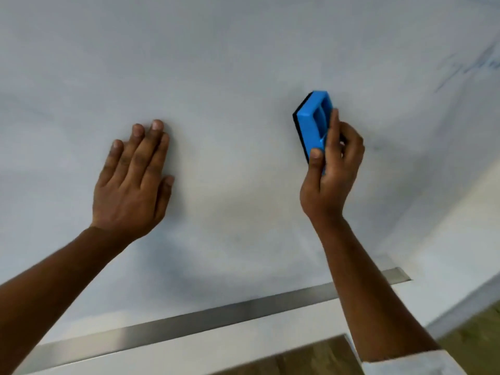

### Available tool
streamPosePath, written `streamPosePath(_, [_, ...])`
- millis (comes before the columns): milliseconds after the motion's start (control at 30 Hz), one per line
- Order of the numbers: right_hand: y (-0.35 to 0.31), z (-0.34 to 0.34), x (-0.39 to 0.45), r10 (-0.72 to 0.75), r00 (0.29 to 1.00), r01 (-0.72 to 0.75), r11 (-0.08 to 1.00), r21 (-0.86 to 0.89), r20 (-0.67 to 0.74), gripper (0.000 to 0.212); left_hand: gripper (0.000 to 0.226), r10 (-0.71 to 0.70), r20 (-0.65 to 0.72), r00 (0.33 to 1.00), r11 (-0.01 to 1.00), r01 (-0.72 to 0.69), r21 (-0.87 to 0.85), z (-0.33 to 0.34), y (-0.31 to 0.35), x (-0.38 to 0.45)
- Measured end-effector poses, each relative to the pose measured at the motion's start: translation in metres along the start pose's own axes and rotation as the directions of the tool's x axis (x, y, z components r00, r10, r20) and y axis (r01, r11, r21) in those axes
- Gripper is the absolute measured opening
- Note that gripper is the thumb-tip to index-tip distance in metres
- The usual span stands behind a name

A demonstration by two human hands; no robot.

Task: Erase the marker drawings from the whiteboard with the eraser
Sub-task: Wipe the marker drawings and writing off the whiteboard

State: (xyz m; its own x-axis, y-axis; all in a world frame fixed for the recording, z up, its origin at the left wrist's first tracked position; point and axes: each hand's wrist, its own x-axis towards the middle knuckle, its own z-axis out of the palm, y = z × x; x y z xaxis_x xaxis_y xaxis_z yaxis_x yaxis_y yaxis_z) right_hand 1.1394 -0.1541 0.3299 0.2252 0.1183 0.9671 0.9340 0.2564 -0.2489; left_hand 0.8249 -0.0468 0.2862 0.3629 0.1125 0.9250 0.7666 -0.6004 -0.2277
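Observation:
The whiteboard (230,77) fills most of the view, pale and smeared. Faint blue marker strokes (465,63) remain at its upper right. My right hand (332,174) grips a blue eraser (313,120) with a black felt pad, the pad side facing the board right of centre. My left hand (132,185) lies flat on the board to the left, fingers together and pointing up, holding nothing.
A metal tray rail (189,320) runs along the board's lower edge. Below it is a white wall (446,239) and a strip of wooden floor (311,358) at the bottom right. A white sleeve edge (411,365) shows on my right arm.

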Motion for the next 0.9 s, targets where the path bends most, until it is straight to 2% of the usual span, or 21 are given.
streamPosePath(100, [-0.007,0.019,-0.003,-0.032,0.999,0.032,0.999,-0.016,-0.011,0.047,0.067,0.006,-0.009,1.000,0.999,-0.006,0.037,0.000,-0.010,-0.015])
streamPosePath(200, [-0.012,0.035,-0.070,-0.186,0.977,0.185,0.982,0.026,0.103,0.043,0.067,-0.005,-0.043,0.999,0.995,0.009,0.100,0.008,-0.008,-0.029])
streamPosePath(300, [-0.006,0.048,-0.150,-0.212,0.957,0.210,0.977,0.032,0.196,0.060,0.067,0.014,-0.091,0.996,0.983,0.003,0.185,0.019,-0.009,-0.035])
streamPosePath(433, [0.011,0.056,-0.229,-0.330,0.880,0.364,0.931,-0.038,0.341,0.069,0.064,0.044,-0.111,0.993,0.972,-0.017,0.234,0.026,-0.012,-0.039])
streamPosePath(567, [0.014,0.052,-0.278,-0.432,0.754,0.488,0.873,0.017,0.495,0.060,0.064,0.036,-0.102,0.994,0.972,-0.011,0.235,0.028,-0.013,-0.040])
streamPosePath(667, [0.010,0.032,-0.305,-0.497,0.570,0.554,0.820,0.140,0.655,0.046,0.067,0.019,-0.076,0.997,0.978,-0.002,0.210,0.024,-0.011,-0.039])
streamPosePath(700, [0.008,0.022,-0.310,-0.487,0.531,0.544,0.824,0.161,0.694,0.041,0.068,0.014,-0.064,0.998,0.983,-0.002,0.185,0.020,-0.010,-0.037])
streamPosePath(733, [0.005,0.014,-0.314,-0.447,0.541,0.497,0.853,0.159,0.712,0.039,0.068,0.009,-0.047,0.999,0.988,-0.002,0.154,0.017,-0.008,-0.036])
streamPosePath(800, [0.001,0.004,-0.304,-0.326,0.662,0.342,0.933,0.115,0.675,0.046,0.070,0.003,0.001,1.000,0.995,-0.003,0.095,0.010,-0.007,-0.033])
streamPosePath(900, [-0.004,0.000,-0.241,-0.161,0.837,0.150,0.987,0.065,0.523,0.055,0.072,0.004,0.048,0.999,1.000,-0.005,0.030,0.000,-0.013,-0.032])
